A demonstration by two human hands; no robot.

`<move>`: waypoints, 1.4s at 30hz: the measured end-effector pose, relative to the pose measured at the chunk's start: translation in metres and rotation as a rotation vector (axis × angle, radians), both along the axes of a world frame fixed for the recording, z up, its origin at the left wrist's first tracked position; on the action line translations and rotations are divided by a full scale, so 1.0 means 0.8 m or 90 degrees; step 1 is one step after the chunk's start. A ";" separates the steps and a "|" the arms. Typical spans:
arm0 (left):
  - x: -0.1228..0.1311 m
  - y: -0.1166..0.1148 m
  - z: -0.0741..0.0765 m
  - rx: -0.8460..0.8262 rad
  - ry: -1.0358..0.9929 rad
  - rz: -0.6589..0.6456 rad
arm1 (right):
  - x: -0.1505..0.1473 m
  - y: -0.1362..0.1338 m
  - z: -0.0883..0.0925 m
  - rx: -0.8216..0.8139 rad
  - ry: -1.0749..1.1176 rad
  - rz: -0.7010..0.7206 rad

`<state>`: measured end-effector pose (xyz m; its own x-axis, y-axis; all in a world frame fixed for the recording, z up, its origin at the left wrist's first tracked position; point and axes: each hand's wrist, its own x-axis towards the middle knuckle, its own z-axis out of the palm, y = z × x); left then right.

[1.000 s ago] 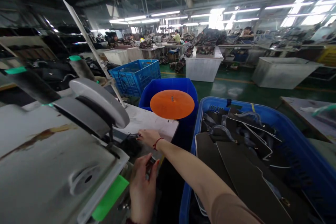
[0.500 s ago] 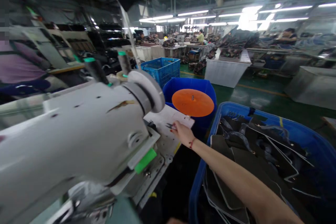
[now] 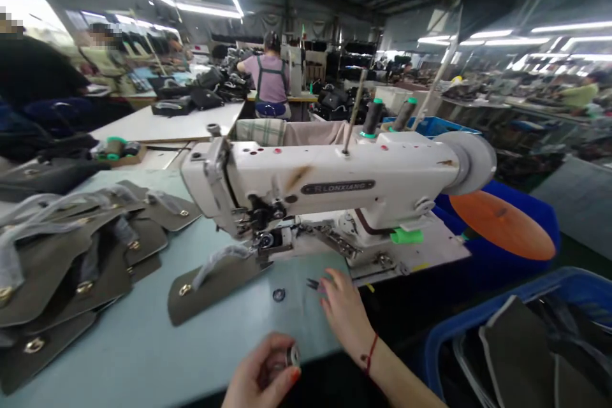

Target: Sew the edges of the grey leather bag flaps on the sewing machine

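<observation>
A small metal bobbin (image 3: 293,356) is pinched between the thumb and fingers of my left hand (image 3: 262,373), low in front of the table edge. Thread snips (image 3: 316,285) with dark blades are in my right hand (image 3: 345,309), just over the pale green table top (image 3: 215,357). Between the two hands a small round metal part (image 3: 278,294), perhaps a bobbin case, lies on the table. The white sewing machine (image 3: 335,178) stands behind them. Near its needle area lies a dark grey-green flap piece (image 3: 215,284) with a plastic-wrapped handle and gold hardware.
Similar flap pieces (image 3: 109,248) are piled at the left. An orange disc (image 3: 502,223) sits by a blue bin at the right, above a blue basket (image 3: 435,357) of dark pieces. Thread cones (image 3: 373,118) stand behind the machine. A person (image 3: 272,76) sits farther back.
The view has swung left to show the machine's front. My right hand has come from the machine's right end to the table front, still with the snips. My left hand and the bobbin now show.
</observation>
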<state>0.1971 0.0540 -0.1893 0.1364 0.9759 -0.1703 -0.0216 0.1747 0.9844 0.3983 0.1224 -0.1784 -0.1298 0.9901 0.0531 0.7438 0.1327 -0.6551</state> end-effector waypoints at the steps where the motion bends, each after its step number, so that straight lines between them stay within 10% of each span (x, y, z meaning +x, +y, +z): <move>1: -0.013 0.001 0.005 0.049 0.039 0.018 | -0.014 -0.007 0.010 0.000 0.059 0.020; 8: -0.080 -0.010 0.025 0.090 0.097 0.152 | -0.127 -0.102 0.026 -0.370 0.668 0.204; 14: -0.091 -0.028 0.037 -0.135 -0.215 0.087 | -0.155 -0.117 0.015 0.052 0.331 0.110; 21: -0.101 -0.042 0.040 -0.248 -0.404 0.025 | -0.143 -0.126 0.033 0.094 0.221 0.145; 29: -0.116 -0.038 0.037 -0.125 -0.239 -0.058 | -0.112 -0.103 0.057 -0.028 0.118 0.254; 36: -0.116 -0.026 0.050 0.249 0.195 -0.156 | -0.114 -0.077 0.101 0.085 -0.127 0.341; 42: -0.114 -0.023 0.047 0.351 0.256 -0.071 | -0.121 -0.107 0.111 0.106 -0.126 0.311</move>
